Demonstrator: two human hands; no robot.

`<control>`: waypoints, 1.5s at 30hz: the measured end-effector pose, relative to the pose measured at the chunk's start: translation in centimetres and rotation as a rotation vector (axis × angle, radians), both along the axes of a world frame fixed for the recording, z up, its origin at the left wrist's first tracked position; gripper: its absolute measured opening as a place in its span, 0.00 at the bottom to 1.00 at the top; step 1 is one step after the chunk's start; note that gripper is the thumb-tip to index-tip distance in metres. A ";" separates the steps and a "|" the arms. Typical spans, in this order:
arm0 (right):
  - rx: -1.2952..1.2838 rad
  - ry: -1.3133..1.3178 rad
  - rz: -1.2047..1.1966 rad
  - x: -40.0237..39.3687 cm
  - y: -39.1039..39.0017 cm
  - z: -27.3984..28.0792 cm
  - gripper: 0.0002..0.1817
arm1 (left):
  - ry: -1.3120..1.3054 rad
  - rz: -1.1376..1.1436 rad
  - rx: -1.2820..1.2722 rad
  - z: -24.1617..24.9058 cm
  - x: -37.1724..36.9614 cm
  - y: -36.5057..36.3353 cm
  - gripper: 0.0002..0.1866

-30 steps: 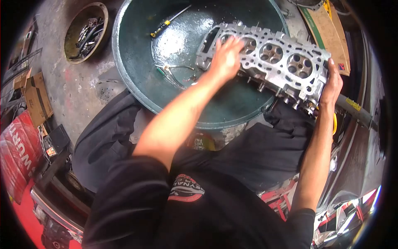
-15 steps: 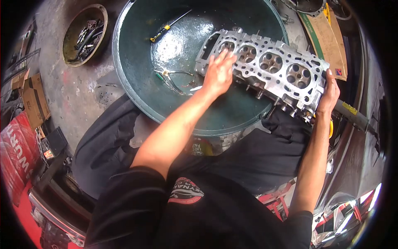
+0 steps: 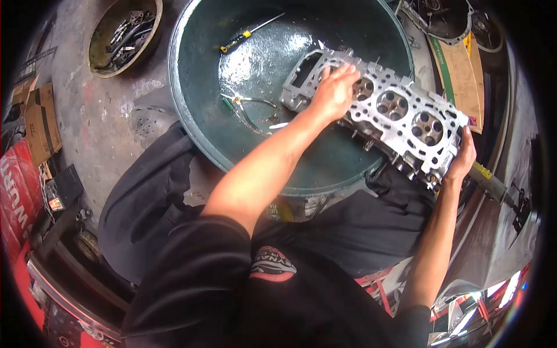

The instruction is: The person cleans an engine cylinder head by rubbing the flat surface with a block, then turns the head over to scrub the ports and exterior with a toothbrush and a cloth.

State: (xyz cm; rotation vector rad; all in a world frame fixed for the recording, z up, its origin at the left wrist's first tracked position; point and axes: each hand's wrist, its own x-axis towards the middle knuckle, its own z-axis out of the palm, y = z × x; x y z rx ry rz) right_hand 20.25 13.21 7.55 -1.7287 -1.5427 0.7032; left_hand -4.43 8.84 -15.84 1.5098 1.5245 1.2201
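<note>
A grey metal engine cylinder head rests slantwise over the right part of a dark green basin, its face with round combustion chambers and valves turned up. My left hand lies flat on that face near the left end, fingers stretched out, covering part of the leftmost chamber. At the other end my right hand grips the cylinder head's edge, thumb side up; some of its fingers are hidden beneath. Valve-side parts stick out along the lower edge.
Inside the green basin lie a yellow-and-black screwdriver and green-handled pliers. A bowl of metal parts stands at the upper left. Cardboard and a round metal housing are at the upper right.
My left hand has slid rightward along the cylinder head's face, over the leftmost chamber. My right hand keeps its hold on the right end. The whole view has shifted slightly.
</note>
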 end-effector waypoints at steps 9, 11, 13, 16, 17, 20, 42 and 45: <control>-0.091 0.259 0.007 2.9 0.8 -1.0 0.27 | 0.123 0.186 0.027 -3.8 -0.5 2.6 0.16; -0.013 0.142 0.012 4.3 0.7 -1.3 0.26 | 0.079 0.091 -0.001 -5.9 -2.8 3.4 0.17; 0.014 0.074 -0.047 4.0 0.8 -1.4 0.25 | 0.070 -0.007 -0.153 -5.2 -5.0 2.5 0.18; -0.060 0.140 -0.046 1.9 0.4 -0.6 0.24 | 0.211 0.021 -0.218 -4.5 -4.8 -4.0 0.20; -0.018 0.082 0.001 1.5 0.3 -0.5 0.24 | 0.197 0.021 -0.281 -3.8 -4.9 -5.4 0.20; -0.027 -0.005 -0.018 2.4 0.7 -0.9 0.25 | 0.235 0.076 -0.206 -4.7 -4.5 -2.0 0.19; 0.068 -0.086 -0.025 0.0 0.3 -0.7 0.29 | 0.094 0.010 0.149 6.9 2.4 -8.8 0.22; 0.038 -0.095 -0.035 0.1 0.4 -0.6 0.30 | 0.158 -0.054 0.185 6.1 2.4 -4.8 0.22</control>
